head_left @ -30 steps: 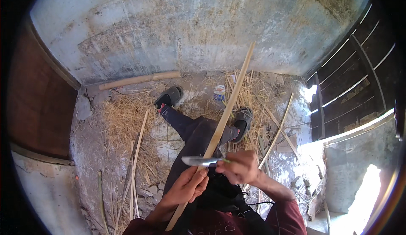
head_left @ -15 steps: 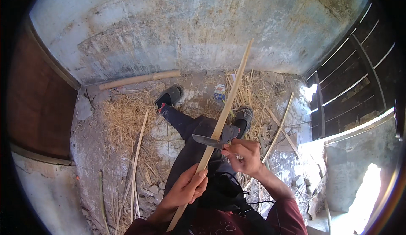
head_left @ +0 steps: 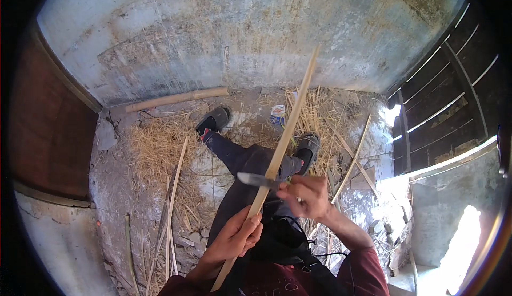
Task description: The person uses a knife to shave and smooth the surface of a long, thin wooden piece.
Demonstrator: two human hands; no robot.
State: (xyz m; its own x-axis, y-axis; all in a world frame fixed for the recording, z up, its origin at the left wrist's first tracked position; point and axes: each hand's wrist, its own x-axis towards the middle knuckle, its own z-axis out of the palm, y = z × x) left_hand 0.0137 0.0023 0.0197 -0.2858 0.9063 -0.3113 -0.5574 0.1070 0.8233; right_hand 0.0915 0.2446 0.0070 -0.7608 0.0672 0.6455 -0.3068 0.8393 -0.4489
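Note:
A long, pale bamboo strip point(head_left: 288, 131) slants from near my body up toward the wall, crossing over my leg. Around its lower part my left hand point(head_left: 236, 234) is closed. My right hand point(head_left: 305, 196) grips a knife point(head_left: 255, 180), its blade lying across the strip and pointing left. The knife and right hand are slightly blurred, and the fingers cover the handle. The blade meets the strip a little above my left hand.
Shavings point(head_left: 154, 149) heap on the floor at left, with more beside my right shoe point(head_left: 307, 149). A bamboo pole point(head_left: 176, 99) lies along the wall point(head_left: 256, 35). Thin strips point(head_left: 172, 211) lean at left; another strip point(head_left: 354, 157) lies right. A slatted wooden panel point(head_left: 442, 99) stands at right.
The knife and my right hand have shifted slightly left, and the blade is now blurred. My left hand keeps its hold, and the strip has barely moved.

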